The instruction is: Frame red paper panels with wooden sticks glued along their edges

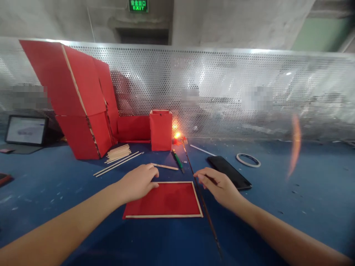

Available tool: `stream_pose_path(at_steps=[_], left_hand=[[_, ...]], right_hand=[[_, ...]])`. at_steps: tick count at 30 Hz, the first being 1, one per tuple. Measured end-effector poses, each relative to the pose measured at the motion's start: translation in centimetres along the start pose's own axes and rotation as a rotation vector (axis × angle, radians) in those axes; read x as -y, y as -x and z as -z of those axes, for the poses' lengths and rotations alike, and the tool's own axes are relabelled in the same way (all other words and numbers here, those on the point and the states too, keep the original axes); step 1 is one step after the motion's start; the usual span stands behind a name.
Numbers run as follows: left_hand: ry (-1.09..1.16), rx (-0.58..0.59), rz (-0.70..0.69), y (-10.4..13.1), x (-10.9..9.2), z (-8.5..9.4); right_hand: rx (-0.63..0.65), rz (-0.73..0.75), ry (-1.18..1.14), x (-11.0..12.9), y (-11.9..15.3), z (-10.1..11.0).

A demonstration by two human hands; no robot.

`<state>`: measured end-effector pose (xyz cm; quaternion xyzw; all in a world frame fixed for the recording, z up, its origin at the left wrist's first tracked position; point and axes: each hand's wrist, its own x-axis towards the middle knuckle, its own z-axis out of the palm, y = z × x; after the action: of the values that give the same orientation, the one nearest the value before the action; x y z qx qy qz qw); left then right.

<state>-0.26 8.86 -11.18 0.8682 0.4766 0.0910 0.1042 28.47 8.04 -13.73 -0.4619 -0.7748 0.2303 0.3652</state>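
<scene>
A flat red rectangular panel [169,201] lies in front of me, with thin pale wooden strips along its top, right and bottom edges. My left hand [140,181] hovers over its upper left corner, thumb and fingers apart, nothing visible between them. Just beyond these fingers lies a pale flat wooden stick [166,167]. My right hand [217,183] is right of the panel, its fingers curled and pinched; what they hold, if anything, is hidden. Its fingertips are beside a long thin dark cord or rod [205,207], which runs from a small bright flame [178,135] toward me.
A tall red box structure [80,99] and a small red open box [161,131] stand behind. Wooden sticks [119,152], a green-handled knife [176,159], a black phone [229,171] and a tape roll [248,160] lie about. A tablet [26,129] stands far left. A perforated metal screen [222,74] closes the back.
</scene>
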Motion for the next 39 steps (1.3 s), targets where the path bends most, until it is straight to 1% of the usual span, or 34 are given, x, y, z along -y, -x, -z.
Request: stream_pose_path(at_steps=[3,6,10,13,15,18,21,24,27,29,31,34,36,37,39], left_hand=[[-0.034,0.025,-0.015,-1.1,-0.1,-0.4],[-0.043,0.047,-0.038,-1.5,0.1,-0.5],[-0.006,0.002,0.030,-0.7,0.7,-0.5],[0.098,-0.060,0.087,0.5,0.9,0.4],[0.203,-0.093,0.093,1.5,0.7,1.4],[0.404,-0.153,0.103,2.9,0.0,3.0],[0.681,-0.233,0.171,4.0,-1.3,3.7],[1.004,-0.322,0.265,4.7,-2.6,2.9],[1.257,-0.367,0.418,5.3,-3.6,1.0],[1.367,-0.345,0.537,5.7,-4.1,-0.4],[1.438,-0.298,0.623,6.4,-4.5,-1.4],[1.451,-0.167,0.695,7.4,-4.7,-2.1],[1.299,-0.081,0.716,7.9,-4.5,-2.0],[1.190,-0.055,0.717,8.0,-4.4,-2.0],[0.989,-0.037,0.696,8.0,-3.9,-1.8]], right_hand=[[-0.011,-0.009,-0.031,0.0,0.2,-0.3],[-0.038,-0.028,-0.081,0.0,0.4,-0.3],[-0.086,-0.070,-0.162,-0.4,0.3,-0.4],[-0.115,-0.098,-0.228,-0.6,0.1,-0.4],[-0.122,-0.112,-0.279,-0.7,0.0,-0.5],[-0.114,-0.118,-0.361,-0.5,0.0,-0.5],[-0.088,-0.107,-0.454,0.1,0.2,-0.7],[-0.011,-0.103,-0.548,0.9,0.9,-1.4],[0.125,-0.120,-0.621,2.0,1.8,-2.7],[0.219,-0.168,-0.662,2.7,2.4,-3.6],[0.286,-0.226,-0.684,3.3,2.9,-4.5],[0.315,-0.249,-0.659,3.9,3.4,-5.1],[0.313,-0.177,-0.556,4.1,3.6,-5.0],[0.323,-0.108,-0.460,4.2,3.6,-4.9],[0.374,0.077,-0.254,4.5,3.7,-4.5]])
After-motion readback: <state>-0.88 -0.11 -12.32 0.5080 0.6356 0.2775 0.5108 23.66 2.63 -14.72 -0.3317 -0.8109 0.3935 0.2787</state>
